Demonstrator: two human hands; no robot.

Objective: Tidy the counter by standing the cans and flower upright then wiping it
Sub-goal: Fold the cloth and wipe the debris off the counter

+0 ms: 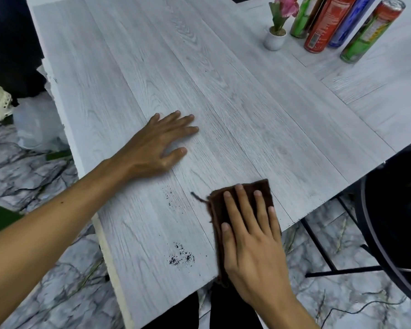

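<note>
On near edge of bench (pixel 223 96), right hand (pixel 249 236) lay flat, fingers straight, pressing brown cloth (pixel 244 193). Left hand (pixel 157 143) rested palm down on bare bench beside it, fingers spread, holding nothing. Black crumbs (pixel 182 255) scattered between hands, near front edge. At far right corner, four cans (pixel 323 24) and flower (pixel 279 24) in white pot stood upright, well apart from hands.

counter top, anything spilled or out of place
Yes: black crumbs lie in two patches on the white wood-grain counter near its front edge, left of the brown cloth under the right hand. The tall cans and potted pink flower stand upright.
</note>
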